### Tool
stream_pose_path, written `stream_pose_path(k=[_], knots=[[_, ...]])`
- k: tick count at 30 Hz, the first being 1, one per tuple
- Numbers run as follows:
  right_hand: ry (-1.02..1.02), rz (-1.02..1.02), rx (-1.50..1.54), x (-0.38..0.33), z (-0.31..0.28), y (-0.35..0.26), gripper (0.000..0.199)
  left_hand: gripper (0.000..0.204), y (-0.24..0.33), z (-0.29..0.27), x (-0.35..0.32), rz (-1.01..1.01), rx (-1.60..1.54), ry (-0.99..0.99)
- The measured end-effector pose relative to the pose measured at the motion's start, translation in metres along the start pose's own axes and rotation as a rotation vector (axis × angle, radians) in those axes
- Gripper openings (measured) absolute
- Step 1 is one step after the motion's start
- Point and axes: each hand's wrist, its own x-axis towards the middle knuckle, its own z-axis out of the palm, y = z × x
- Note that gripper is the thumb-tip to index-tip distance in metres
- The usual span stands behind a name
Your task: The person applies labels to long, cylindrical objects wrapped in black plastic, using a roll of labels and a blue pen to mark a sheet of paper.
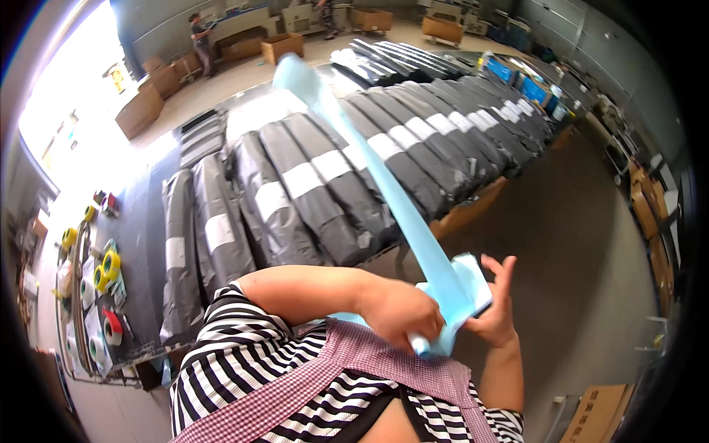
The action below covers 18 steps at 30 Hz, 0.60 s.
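Observation:
My left hand (pixel 402 310) is closed around the lower end of a long light-blue strip (pixel 384 184) of paper or film that stretches up and away to the upper left. My right hand (pixel 496 310) presses a folded light-blue piece (pixel 473 277) from the right, with its fingers spread upward. Both hands meet close to my chest, over a striped shirt and a checked apron (pixel 332 369).
A long table (pixel 140 244) carries rows of dark grey bagged parcels (pixel 310 192) with white labels. Tape rolls (pixel 109 264) lie at its left end. Cardboard boxes (pixel 281 46) and a person (pixel 201 40) stand at the back. Another box (pixel 598 410) sits on the floor at lower right.

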Motion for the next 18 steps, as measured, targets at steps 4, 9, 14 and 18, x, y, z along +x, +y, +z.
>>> stream_pose_path(k=[4,9,14,18], knots=[[-0.263,-0.160,0.023,0.021,-0.011,0.008,0.070,0.021,-0.012,-0.028,0.070,0.269,-0.170,-0.003],[-0.209,0.258,0.502,0.019,-0.043,0.033,0.020,0.015,-0.047,-0.073,0.100,0.261,-0.195,0.183],[-0.285,0.687,0.200,0.018,-0.131,0.137,0.021,0.027,-0.132,-0.122,0.096,-0.093,-0.030,0.286],[-0.215,1.072,-0.630,-0.075,-0.274,0.254,0.029,0.024,-0.202,-0.192,0.080,-0.324,-0.045,0.514]])
